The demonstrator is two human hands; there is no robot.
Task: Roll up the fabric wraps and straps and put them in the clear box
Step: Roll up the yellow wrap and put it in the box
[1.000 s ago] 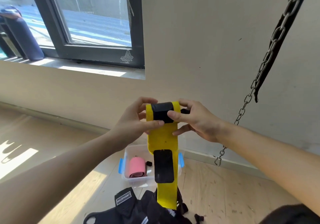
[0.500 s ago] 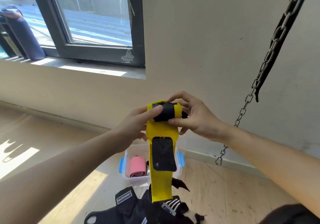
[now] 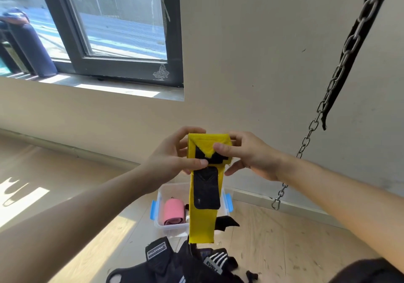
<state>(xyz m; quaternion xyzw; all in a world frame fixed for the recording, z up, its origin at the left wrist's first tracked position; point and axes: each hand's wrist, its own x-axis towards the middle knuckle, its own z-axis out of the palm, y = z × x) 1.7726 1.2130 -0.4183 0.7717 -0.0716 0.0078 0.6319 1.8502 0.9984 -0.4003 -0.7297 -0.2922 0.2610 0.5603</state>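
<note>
A yellow fabric wrap (image 3: 203, 223) with black hook-and-loop patches hangs in front of me, its top end rolled up. My left hand (image 3: 172, 158) pinches the roll from the left with thumb and fingers. From the right, my right hand (image 3: 247, 153) grips the same roll, thumb on its front. Below on the floor stands the clear box (image 3: 160, 197) with blue latches. A rolled pink wrap (image 3: 172, 214) lies inside it. The yellow tail covers part of the box.
A heap of black straps and wraps (image 3: 179, 265) lies on the wooden floor near me. A metal chain (image 3: 314, 127) with a black strap hangs at the right. The wall and a window are straight ahead.
The roll at the top has grown and turned, now showing yellow outside. The hanging tail has shortened and its lower end has risen off the black heap.
</note>
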